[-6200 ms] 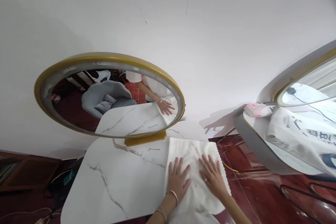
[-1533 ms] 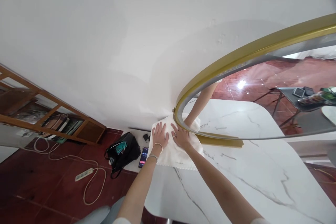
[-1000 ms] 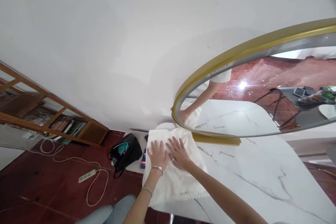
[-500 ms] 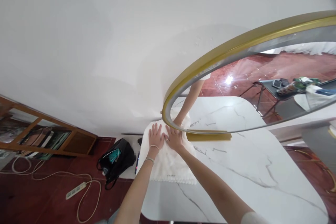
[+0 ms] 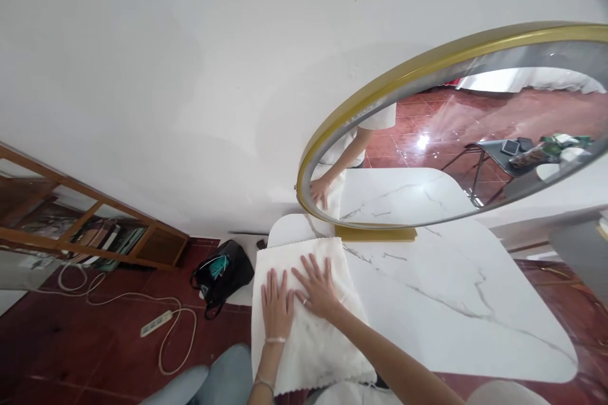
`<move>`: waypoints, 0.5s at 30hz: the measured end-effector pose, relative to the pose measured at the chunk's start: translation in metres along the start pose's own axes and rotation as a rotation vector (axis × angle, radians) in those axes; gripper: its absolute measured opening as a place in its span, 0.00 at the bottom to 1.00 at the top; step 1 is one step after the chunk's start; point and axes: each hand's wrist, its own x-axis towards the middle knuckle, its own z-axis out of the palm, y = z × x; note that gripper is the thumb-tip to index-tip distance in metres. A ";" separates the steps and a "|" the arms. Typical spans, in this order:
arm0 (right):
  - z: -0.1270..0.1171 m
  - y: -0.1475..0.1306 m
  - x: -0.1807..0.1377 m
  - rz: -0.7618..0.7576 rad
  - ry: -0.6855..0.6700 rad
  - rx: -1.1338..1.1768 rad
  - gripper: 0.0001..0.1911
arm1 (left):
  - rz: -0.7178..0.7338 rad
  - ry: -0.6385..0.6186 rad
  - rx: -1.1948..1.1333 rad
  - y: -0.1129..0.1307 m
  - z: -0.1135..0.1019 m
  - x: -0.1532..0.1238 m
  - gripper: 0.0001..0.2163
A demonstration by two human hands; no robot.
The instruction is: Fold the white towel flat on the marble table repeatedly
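Note:
A white cloth point(image 5: 308, 348) with a zigzag-cut edge lies over the left end of the marble-patterned table point(image 5: 456, 285), its near edge reaching past the table's front. My left hand point(image 5: 277, 307) rests flat on it, fingers stretched forward, with bracelets at the wrist. Close beside it, my right hand point(image 5: 318, 288) presses down with spread fingers and a ring on one of them. Neither hand grips anything. Behind the cloth stands the gold-framed mirror point(image 5: 380, 95), in which a hand and arm are reflected.
Gold mirror base point(image 5: 377, 235) sits at the table's back, near the wall. Left of the table, a black bag point(image 5: 228, 275) is on a pale surface. A power strip point(image 5: 156, 323) with its cord lies on the red floor. A wooden cabinet point(image 5: 85, 215) stands along the wall.
Both hands have drawn the cloth toward me, from near the mirror to the table's front edge. The marble behind it now shows. The camera view has shifted slightly.

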 end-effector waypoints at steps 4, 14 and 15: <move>-0.006 -0.014 -0.032 0.057 -0.007 0.034 0.31 | -0.002 0.008 0.042 0.004 -0.017 -0.056 0.24; -0.022 -0.014 -0.095 -0.078 -0.210 0.201 0.42 | 0.051 -0.102 0.092 0.003 -0.021 -0.028 0.23; -0.021 -0.011 -0.087 -0.062 -0.203 0.197 0.41 | 0.047 -0.118 0.091 0.002 -0.020 -0.017 0.23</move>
